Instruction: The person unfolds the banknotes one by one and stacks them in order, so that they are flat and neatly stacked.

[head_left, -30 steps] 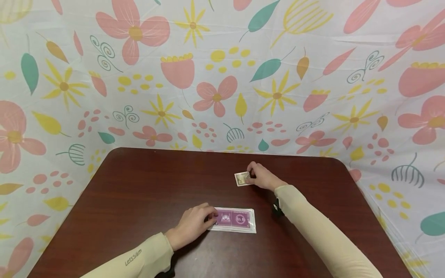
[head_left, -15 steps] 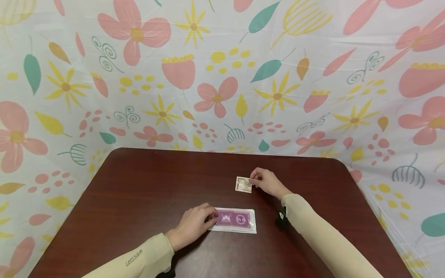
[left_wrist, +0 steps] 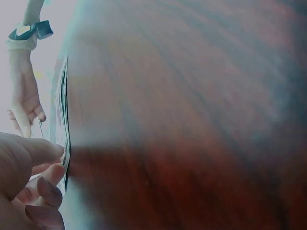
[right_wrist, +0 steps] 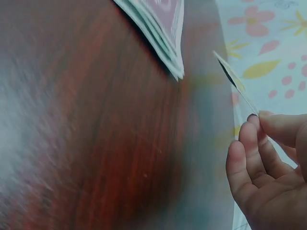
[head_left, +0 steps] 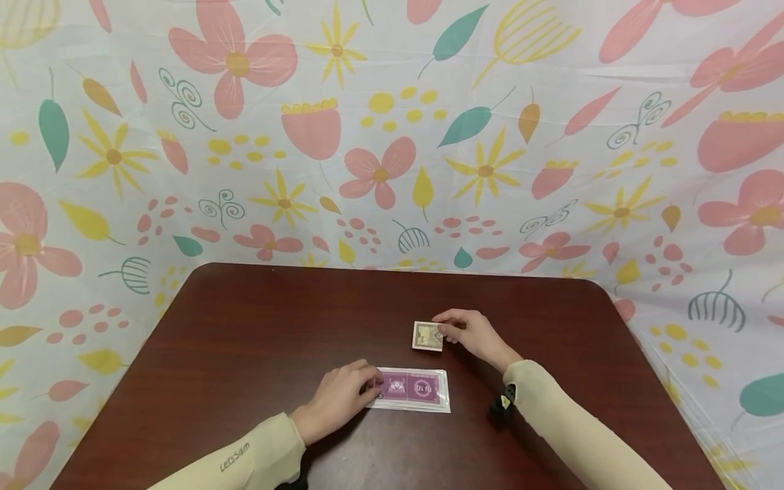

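In the head view, a stack of purple banknotes point(head_left: 422, 388) with pale, sleeve-like margins lies on the dark table. My left hand point(head_left: 340, 400) grips its left end with curled fingers and thumb; in the left wrist view the stack's layered edge point(left_wrist: 63, 100) meets the fingertips. Farther back, my right hand point(head_left: 480, 337) pinches the right edge of a small stamp-like paper point(head_left: 427, 336) with a cream border and yellowish-grey print. The right wrist view shows this paper point(right_wrist: 236, 83) edge-on, raised off the table between thumb and fingers. It is behind the banknotes.
The brown wooden table point(head_left: 263, 327) has rounded far corners. Around its back and sides hangs a white cloth point(head_left: 380, 224) printed with flowers and leaves. A black wrist camera point(head_left: 503, 403) sits under the right sleeve point(head_left: 569, 415).
My right hand has drawn the small paper toward the banknote stack, and the paper now shows its printed face more squarely. My left hand has stayed on the stack.
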Action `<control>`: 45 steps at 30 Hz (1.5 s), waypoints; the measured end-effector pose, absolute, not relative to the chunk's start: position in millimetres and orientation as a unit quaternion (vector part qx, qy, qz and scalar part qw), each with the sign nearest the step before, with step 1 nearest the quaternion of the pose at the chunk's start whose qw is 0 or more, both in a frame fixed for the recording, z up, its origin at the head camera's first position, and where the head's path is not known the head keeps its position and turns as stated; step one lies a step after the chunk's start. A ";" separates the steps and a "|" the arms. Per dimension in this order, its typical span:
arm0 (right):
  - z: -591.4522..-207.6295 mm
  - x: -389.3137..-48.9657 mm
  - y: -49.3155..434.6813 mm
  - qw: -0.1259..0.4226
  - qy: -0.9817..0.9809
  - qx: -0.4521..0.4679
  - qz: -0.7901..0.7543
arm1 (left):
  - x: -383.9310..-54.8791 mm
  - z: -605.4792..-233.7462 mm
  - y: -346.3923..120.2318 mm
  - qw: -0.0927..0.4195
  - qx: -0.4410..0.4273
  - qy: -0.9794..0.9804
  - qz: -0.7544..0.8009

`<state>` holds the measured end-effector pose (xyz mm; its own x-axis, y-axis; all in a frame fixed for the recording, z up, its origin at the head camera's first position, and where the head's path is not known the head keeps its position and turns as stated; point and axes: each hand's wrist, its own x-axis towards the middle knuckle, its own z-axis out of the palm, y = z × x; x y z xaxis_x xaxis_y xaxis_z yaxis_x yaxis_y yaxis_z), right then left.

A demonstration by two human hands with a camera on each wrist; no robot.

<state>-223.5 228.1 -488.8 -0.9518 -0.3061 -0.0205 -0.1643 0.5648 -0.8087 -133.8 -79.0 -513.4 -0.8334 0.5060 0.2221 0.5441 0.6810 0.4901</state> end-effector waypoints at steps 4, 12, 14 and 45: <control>-485.7 -213.9 225.3 0.079 0.873 -0.125 -0.465 | -133.9 -513.6 -78.5 0.036 -0.287 -0.916 -0.276; -481.5 -198.1 219.3 0.085 0.860 -0.134 -0.485 | -133.6 -514.6 -79.3 0.091 -0.279 -0.912 -0.286; -480.6 -195.3 218.1 0.087 0.855 -0.135 -0.492 | -134.4 -513.5 -78.6 0.111 -0.275 -0.910 -0.291; -471.4 -170.8 198.8 0.075 0.848 -0.176 -0.494 | -146.2 -498.7 -46.7 0.060 -0.201 -0.857 -0.470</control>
<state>-170.8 198.8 -471.4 -0.9270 -0.3722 0.0458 -0.2233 0.4497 -0.8648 -146.2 -46.7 -498.7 -0.9124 0.2875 0.2914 0.4003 0.4773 0.7823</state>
